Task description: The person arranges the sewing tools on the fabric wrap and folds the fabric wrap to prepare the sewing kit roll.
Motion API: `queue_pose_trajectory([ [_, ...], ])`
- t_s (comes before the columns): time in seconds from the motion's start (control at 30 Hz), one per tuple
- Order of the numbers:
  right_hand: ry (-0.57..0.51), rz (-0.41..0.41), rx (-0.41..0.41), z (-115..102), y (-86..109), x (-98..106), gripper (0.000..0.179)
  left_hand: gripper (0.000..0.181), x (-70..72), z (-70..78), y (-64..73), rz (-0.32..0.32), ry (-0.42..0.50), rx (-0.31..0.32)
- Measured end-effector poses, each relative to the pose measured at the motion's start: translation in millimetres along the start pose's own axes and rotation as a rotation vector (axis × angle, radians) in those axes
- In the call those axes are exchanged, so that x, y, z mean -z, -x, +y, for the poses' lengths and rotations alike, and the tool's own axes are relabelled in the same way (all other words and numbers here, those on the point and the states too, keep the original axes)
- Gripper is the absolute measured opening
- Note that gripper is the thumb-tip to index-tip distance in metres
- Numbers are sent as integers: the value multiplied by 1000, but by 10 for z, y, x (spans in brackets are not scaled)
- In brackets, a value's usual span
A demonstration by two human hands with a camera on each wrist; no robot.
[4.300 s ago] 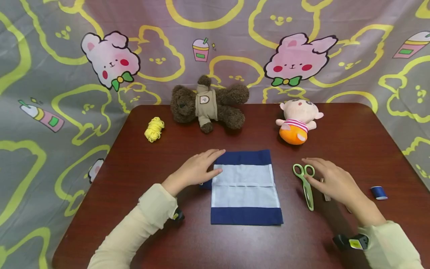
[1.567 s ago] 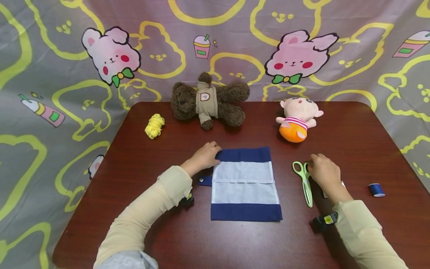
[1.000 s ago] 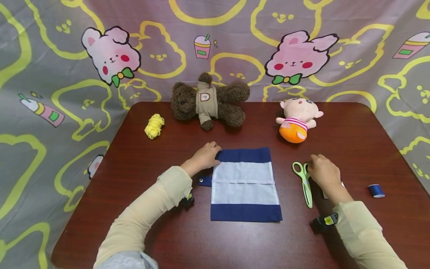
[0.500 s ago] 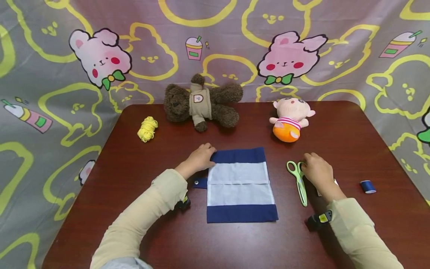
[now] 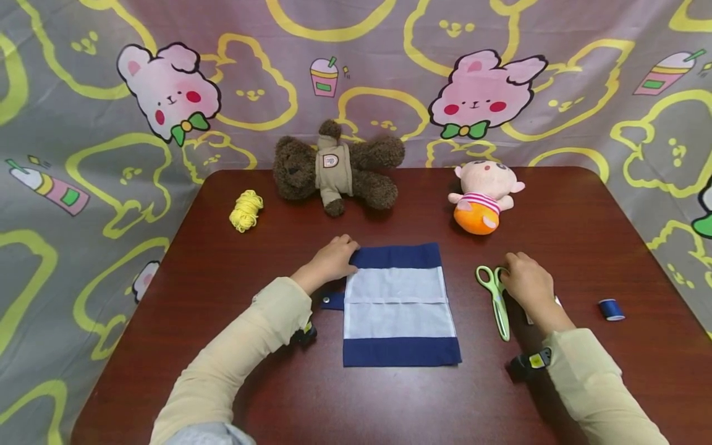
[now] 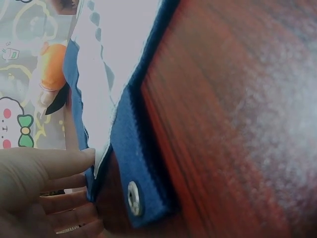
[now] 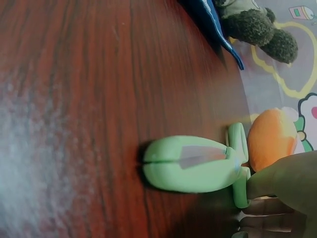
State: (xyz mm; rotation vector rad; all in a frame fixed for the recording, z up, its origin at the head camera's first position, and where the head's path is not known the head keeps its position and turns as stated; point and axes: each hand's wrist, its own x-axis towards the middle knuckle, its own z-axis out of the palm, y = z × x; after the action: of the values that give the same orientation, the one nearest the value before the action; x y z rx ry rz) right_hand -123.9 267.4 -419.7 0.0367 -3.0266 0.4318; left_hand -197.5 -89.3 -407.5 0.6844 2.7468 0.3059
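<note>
A navy cloth pouch (image 5: 397,303) with a pale blue lining lies spread flat mid-table, its snap tab (image 6: 141,163) sticking out to the left. My left hand (image 5: 330,259) rests at its upper left corner; in the left wrist view the thumb tip touches the lining's edge, with the other fingers loosely bent beside the corner. To the right lie green-handled scissors (image 5: 497,303), shut, handles away from me. My right hand (image 5: 527,281) rests beside them, the thumb against one handle loop in the right wrist view. Its fingertips are partly hidden.
Yellow yarn (image 5: 246,211), a brown teddy bear (image 5: 334,170) and a pink plush toy (image 5: 483,198) lie along the back. Blue thread (image 5: 611,309) lies on the right. A small wooden piece (image 5: 528,319) shows partly beneath my right wrist. A patterned curtain (image 5: 384,68) hangs behind the table.
Both hands have come down from relaxed, spread poses to rest by the pouch corner and the scissors. Since then they have stayed still. The head view has shifted slightly; the objects have not moved.
</note>
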Motion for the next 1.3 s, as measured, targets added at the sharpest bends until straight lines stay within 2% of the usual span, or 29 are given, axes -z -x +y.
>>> queue_pose_trajectory([
  [0.23, 0, 5, -11, -2, 5, -11, 9, 48, -2, -1, -8, 7, -11, -3],
  [0.67, -6, -51, -35, -12, -11, 5, 12, 48, -6, -9, 0, 0, -10, -3],
  [1.3, -7, -31, 4, 34, 1, -25, 13, 49, -23, -27, 19, 7, 9, -23],
])
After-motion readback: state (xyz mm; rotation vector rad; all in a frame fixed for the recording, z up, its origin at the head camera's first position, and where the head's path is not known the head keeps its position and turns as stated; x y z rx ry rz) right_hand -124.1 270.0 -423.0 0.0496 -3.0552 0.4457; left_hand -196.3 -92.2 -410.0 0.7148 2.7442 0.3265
